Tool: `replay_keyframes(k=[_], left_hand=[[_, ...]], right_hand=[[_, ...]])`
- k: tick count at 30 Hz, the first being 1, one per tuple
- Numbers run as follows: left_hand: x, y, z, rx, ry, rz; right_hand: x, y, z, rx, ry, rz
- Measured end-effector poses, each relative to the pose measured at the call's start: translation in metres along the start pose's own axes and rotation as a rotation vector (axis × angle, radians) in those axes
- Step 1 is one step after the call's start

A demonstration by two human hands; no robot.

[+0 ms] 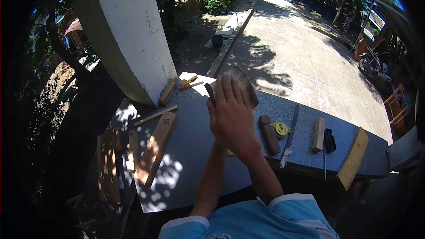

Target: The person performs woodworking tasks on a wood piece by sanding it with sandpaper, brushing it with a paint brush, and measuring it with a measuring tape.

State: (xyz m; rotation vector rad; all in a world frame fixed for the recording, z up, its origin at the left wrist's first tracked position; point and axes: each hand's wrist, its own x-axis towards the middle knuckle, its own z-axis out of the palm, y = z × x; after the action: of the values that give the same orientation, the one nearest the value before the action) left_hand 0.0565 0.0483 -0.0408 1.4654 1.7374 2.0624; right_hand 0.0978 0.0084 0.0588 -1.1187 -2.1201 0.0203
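My right hand (230, 110) lies over a bent tan sheet of sandpaper (239, 75) with greenish print on its back. The fingers are stretched forward, close together, holding the sheet down. Dark brown edges of a piece (254, 99) show beside and under the sheet; its full shape is hidden. My left forearm (213, 179) reaches in beneath the right hand, which covers the left hand and its fingers. Just right of the hands lie a dark brown wooden block (268, 134) and a yellow tape measure (280, 129).
On the grey tabletop (195, 150), a long wooden block (156, 148) and wood strips lie left. A flat metal bar (292, 126), a light wood block (318, 134), a black tool (329, 140) and a curved board (353, 158) lie right. A white pillar (133, 31) stands at the back left.
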Motion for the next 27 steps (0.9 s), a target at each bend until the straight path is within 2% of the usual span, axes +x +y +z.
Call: replay_keyframes(k=[1,4,5,9,12,18,22,23,26,27], left_hand=[[0.001,-0.002,-0.001,0.001,0.003,-0.002],[0.012,0.0,0.009,0.001,-0.002,0.003],[0.012,-0.001,0.012,0.008,-0.004,0.002],[0.005,-0.002,0.005,0.005,0.003,-0.012],[0.008,-0.001,0.013,0.011,-0.013,-0.014],[-0.009,-0.007,-0.004,0.001,-0.023,-0.053],[-0.005,-0.006,-0.001,-0.004,-0.043,-0.066],[-0.005,-0.008,-0.008,-0.011,-0.046,-0.078],[0.029,-0.019,-0.039,-0.062,-0.093,-0.204],[0.044,-0.015,-0.048,-0.103,-0.08,-0.282]], right_hand=[[-0.006,0.0,0.006,0.017,0.04,-0.049],[0.033,0.009,0.004,-0.062,-0.118,-0.004],[0.042,0.011,0.001,-0.141,-0.254,0.051],[-0.001,-0.002,0.002,-0.004,0.044,-0.033],[0.03,0.008,0.002,-0.085,-0.127,0.026],[-0.009,-0.004,-0.01,0.052,-0.007,0.003],[0.014,-0.001,-0.012,0.13,-0.13,0.047],[0.001,-0.007,-0.009,0.079,-0.062,-0.007],[-0.037,-0.017,-0.023,0.186,-0.133,-0.117],[-0.045,-0.006,-0.026,0.334,-0.229,-0.115]])
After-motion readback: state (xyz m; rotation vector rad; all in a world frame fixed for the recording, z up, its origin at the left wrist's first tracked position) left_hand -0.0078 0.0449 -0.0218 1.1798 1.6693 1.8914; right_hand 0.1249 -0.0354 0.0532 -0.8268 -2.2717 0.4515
